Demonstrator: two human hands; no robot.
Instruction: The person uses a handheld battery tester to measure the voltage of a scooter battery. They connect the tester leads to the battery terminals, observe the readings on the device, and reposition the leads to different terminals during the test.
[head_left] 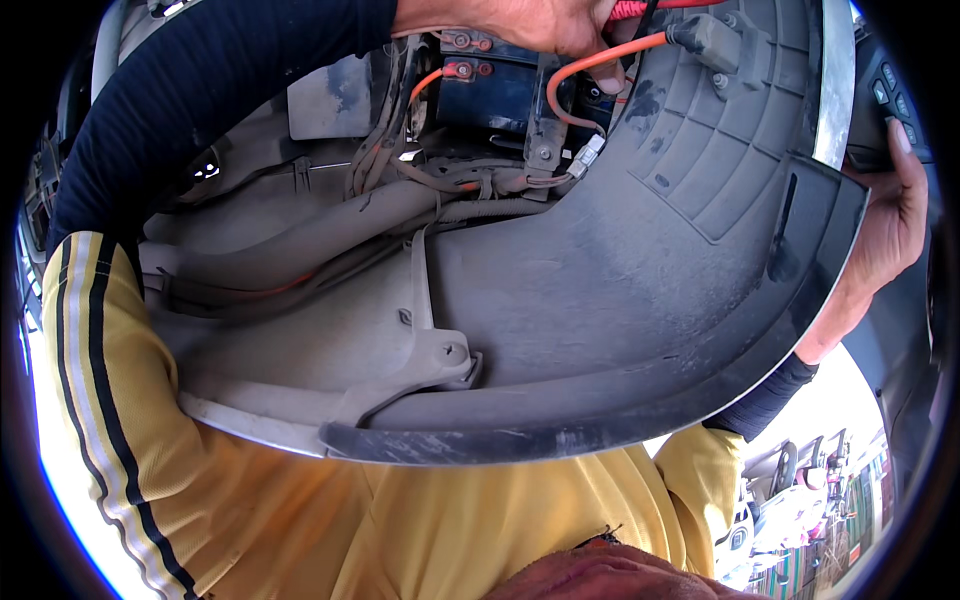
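Orange cable (638,46) beside left hand (548,22); right hand (885,230) behind grey panel (590,295); cannot tell either grip.

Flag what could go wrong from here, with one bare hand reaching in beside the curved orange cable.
1. The bare left hand is right beside the curved orange cable, so a sudden pull might snag it.
2. The bare right hand has its thumb by the dark panel with oblong buttons; a slip might press one.
3. The small white plastic connector sits near that cable's lower end; a careless knock might strain its wires.
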